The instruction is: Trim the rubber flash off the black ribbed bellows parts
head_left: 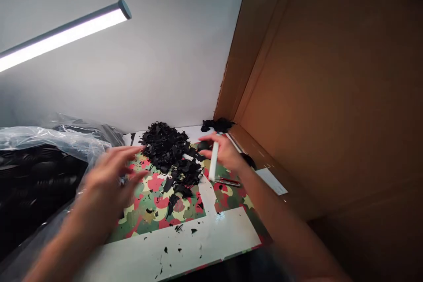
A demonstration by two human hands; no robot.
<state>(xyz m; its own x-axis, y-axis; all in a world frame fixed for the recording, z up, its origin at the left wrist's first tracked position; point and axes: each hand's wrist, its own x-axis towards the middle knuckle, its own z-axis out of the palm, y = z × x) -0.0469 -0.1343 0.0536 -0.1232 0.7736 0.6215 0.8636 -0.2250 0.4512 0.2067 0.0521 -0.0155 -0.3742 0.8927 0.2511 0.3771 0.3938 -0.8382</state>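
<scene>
My right hand [229,154] is closed around a slim white-handled tool [214,161], which points down toward the board. Between its thumb and forefinger sits a small rounded black piece [204,145]. My left hand [109,180], smeared by motion, hovers over the board's left side with fingers apart and nothing visible in them. A heap of black shavings [165,145] lies between the two hands on the camouflage-patterned board [155,213]. Just below the white tool, a thin metal and red tool [228,182] rests on the board.
At left, a clear plastic bag [49,134] holds black parts [39,180]. Tall cardboard [317,97] walls the right side. More black scraps [220,124] lie by its corner. A white paper slip [271,180] lies at right. A lit tube lamp [66,33] hangs upper left.
</scene>
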